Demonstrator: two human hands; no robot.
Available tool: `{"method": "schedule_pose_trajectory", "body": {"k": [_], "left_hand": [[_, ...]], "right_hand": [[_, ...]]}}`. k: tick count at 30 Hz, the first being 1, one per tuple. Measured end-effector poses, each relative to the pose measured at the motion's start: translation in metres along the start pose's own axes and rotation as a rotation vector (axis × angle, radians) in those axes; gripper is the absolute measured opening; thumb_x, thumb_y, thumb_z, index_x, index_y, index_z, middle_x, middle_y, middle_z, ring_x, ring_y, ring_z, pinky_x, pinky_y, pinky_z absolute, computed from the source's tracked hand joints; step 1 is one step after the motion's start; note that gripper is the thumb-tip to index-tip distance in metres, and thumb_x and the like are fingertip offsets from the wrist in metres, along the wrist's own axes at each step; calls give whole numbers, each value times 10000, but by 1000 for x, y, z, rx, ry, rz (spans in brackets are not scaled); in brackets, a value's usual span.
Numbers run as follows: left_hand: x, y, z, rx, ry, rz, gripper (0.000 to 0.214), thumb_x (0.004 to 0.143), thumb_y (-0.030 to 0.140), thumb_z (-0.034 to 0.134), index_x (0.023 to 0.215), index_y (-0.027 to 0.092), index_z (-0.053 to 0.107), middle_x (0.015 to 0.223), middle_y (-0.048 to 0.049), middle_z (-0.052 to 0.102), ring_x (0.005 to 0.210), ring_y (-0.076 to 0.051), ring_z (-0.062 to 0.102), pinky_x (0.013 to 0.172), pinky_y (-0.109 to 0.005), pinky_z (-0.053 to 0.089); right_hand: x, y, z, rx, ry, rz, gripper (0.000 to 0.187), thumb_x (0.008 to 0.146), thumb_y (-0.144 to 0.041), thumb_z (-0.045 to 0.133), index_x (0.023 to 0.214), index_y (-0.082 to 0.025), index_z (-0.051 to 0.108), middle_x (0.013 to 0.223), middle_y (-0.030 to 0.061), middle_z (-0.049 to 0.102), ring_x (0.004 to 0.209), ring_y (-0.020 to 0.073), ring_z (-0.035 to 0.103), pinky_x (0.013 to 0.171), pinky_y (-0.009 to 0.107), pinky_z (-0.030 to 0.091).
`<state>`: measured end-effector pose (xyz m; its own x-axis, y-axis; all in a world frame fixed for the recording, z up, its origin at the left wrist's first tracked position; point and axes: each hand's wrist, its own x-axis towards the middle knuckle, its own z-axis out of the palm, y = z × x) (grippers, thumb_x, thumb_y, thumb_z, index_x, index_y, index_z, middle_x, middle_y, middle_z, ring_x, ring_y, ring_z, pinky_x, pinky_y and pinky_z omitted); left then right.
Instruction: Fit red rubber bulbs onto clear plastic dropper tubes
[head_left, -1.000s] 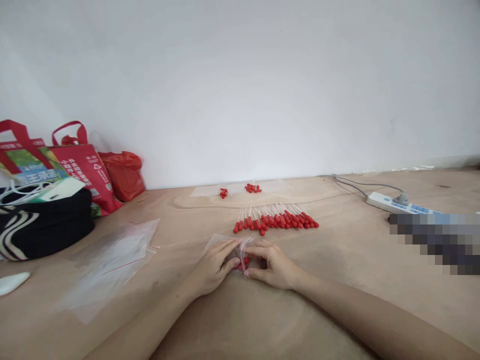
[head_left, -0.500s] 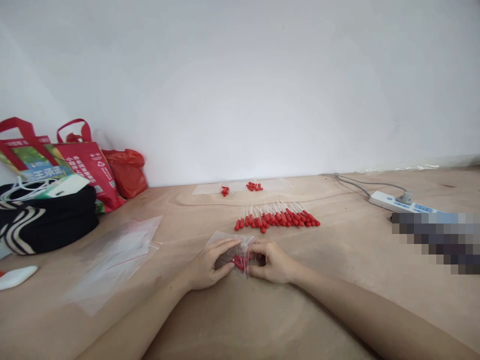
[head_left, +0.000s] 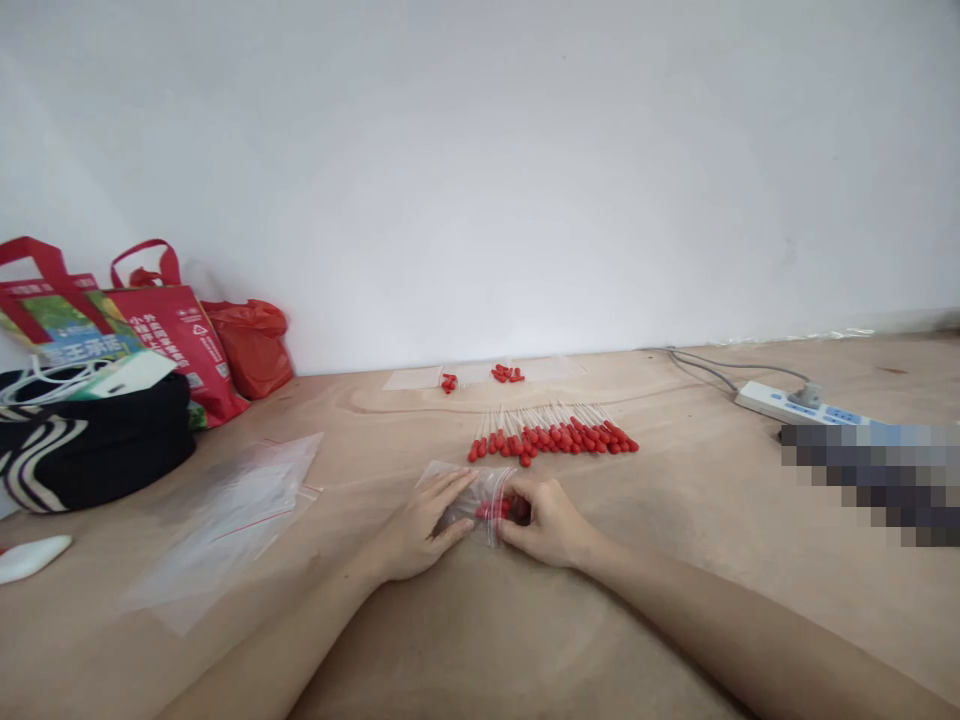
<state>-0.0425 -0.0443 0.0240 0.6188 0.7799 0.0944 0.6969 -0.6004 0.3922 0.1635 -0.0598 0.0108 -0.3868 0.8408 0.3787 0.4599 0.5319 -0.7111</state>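
A clear zip bag point(head_left: 489, 487) with a red line along its mouth lies between my hands. My left hand point(head_left: 421, 528) holds the bag's left part, thumb and fingers curved over it. At the bag's mouth, a small bunch of red-tipped sticks point(head_left: 491, 510) shows through the plastic. My right hand point(head_left: 546, 522) is closed around the mouth end and the red tips there; its fingertips are partly hidden by plastic. Just beyond the hands, a row of loose red-tipped sticks point(head_left: 555, 437) with pale shafts lies on the table.
Flat zip bags point(head_left: 240, 510) are stacked at left. Two filled bags point(head_left: 508, 374) lie near the wall. Shopping bags point(head_left: 180, 335), a red plastic bag point(head_left: 253, 345) and a black striped pouch point(head_left: 97, 440) stand far left. A power strip point(head_left: 795, 403) with a cable lies right.
The red tips in the bag have shifted right, toward my right hand. Both hands stay in nearly the same place.
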Motion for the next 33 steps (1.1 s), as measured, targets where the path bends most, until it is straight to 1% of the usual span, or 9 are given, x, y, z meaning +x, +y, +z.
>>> {"method": "schedule_pose_trajectory", "body": {"k": [4, 11, 14, 18, 23, 25, 28, 31, 33], "left_hand": [[-3, 3, -4, 73, -92, -17, 554, 860, 408, 366, 1356, 218, 210, 1411, -58, 241, 1287, -224, 224, 1052, -436, 219], [-3, 0, -8, 148, -195, 46, 514, 878, 443, 315, 1352, 308, 171, 1435, -28, 129, 1314, -233, 123, 1056, -480, 139], [-3, -1, -11, 176, -243, 81, 457, 886, 441, 299, 1327, 364, 208, 1438, -6, 84, 1319, -237, 64, 1054, -501, 92], [-4, 4, -15, 175, -265, 90, 399, 887, 417, 316, 1285, 404, 290, 1435, 12, 104, 1317, -250, 61, 1048, -523, 75], [-3, 16, -10, 192, -128, -2, 374, 887, 325, 324, 1251, 313, 411, 1401, -17, 264, 1307, -209, 170, 1068, -476, 119], [-2, 21, -6, 196, -76, -7, 407, 901, 342, 271, 1292, 266, 357, 1407, -35, 247, 1310, -192, 161, 1075, -456, 113], [-2, 28, -2, 189, -185, 51, 502, 889, 463, 247, 1352, 278, 190, 1432, -43, 134, 1319, -220, 88, 1065, -479, 112], [-4, 31, -3, 216, -295, 82, 525, 863, 542, 238, 1343, 350, 148, 1436, -29, 58, 1313, -271, 10, 1040, -540, 72], [-4, 33, -5, 231, -320, 69, 521, 855, 563, 225, 1335, 373, 153, 1435, -29, 29, 1307, -292, -15, 1026, -564, 50]], "right_hand": [[-5, 8, -10, 139, 8, 71, 194, 625, -124, 549, 808, -172, 592, 621, -36, 551, 527, 69, 467, 510, 190, 369], [-4, 26, -27, 701, 53, 331, 309, 608, -298, 660, 860, -176, 530, 703, -15, 602, 557, 94, 570, 540, 234, 446], [-2, 30, -40, 697, 49, 356, 311, 618, -363, 669, 821, -156, 557, 637, -16, 601, 530, 80, 553, 544, 229, 447], [0, 31, -73, 575, 93, 314, 336, 621, -402, 674, 820, -143, 598, 637, 4, 626, 530, 71, 541, 545, 214, 440], [16, 32, -108, 478, 439, 236, 398, 640, -451, 650, 900, -156, 588, 709, 35, 658, 612, 117, 592, 576, 246, 469], [28, 34, -106, 403, 561, 127, 374, 654, -433, 645, 896, -152, 593, 738, 49, 663, 665, 137, 606, 634, 277, 487], [50, 35, -83, 194, 619, -47, 280, 703, -369, 613, 893, -164, 615, 807, 61, 667, 720, 153, 615, 684, 293, 492], [70, 35, -47, -83, 556, -220, 182, 765, -280, 548, 902, -193, 629, 867, 52, 669, 789, 152, 612, 753, 285, 477], [81, 34, -26, -255, 483, -263, 186, 809, -227, 482, 917, -197, 631, 897, 57, 664, 825, 148, 602, 768, 271, 464]]}}
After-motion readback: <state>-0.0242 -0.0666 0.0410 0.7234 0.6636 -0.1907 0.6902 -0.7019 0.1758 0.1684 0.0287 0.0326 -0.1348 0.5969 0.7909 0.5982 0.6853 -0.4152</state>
